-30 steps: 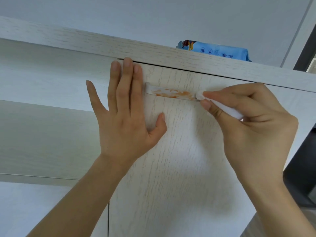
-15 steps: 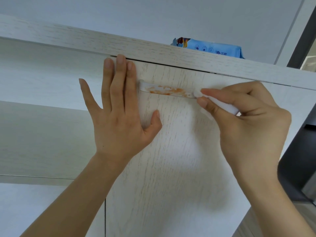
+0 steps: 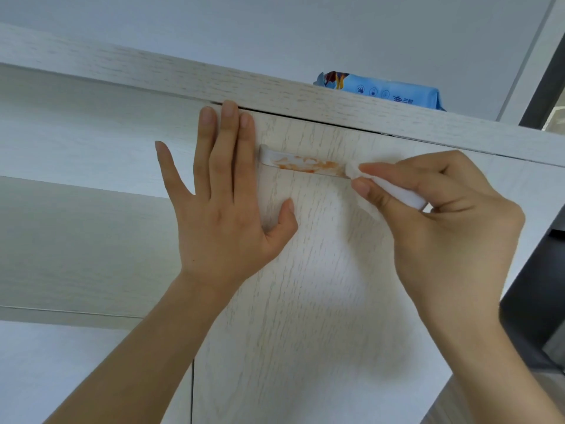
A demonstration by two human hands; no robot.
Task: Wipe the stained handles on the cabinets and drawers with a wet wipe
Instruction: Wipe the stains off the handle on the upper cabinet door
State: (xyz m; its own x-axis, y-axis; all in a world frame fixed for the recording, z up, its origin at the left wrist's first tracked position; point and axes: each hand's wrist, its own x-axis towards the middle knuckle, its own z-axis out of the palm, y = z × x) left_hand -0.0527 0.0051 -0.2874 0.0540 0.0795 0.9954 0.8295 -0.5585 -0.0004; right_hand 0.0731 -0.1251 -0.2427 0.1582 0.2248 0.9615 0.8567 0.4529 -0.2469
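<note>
A white handle point(image 3: 301, 164) smeared with orange stain runs across the upper part of a pale wood-grain cabinet door point(image 3: 305, 301). My right hand point(image 3: 440, 221) pinches a folded white wet wipe point(image 3: 394, 189) between thumb and fingers, with the wipe's tip touching the handle's right end. My left hand point(image 3: 226, 203) lies flat on the door just left of the handle, fingers straight and pointing up to the door's top edge.
A blue pack of wet wipes point(image 3: 382, 93) lies on the cabinet's top board point(image 3: 153, 75). Open shelves point(image 3: 76, 185) sit left of the door. A dark frame point(image 3: 541, 270) borders the cabinet on the right, and a white wall rises behind.
Both hands keep their places on the door and handle. The camera view has shifted slightly; the wipe stays at the handle's right end and the stain looks the same.
</note>
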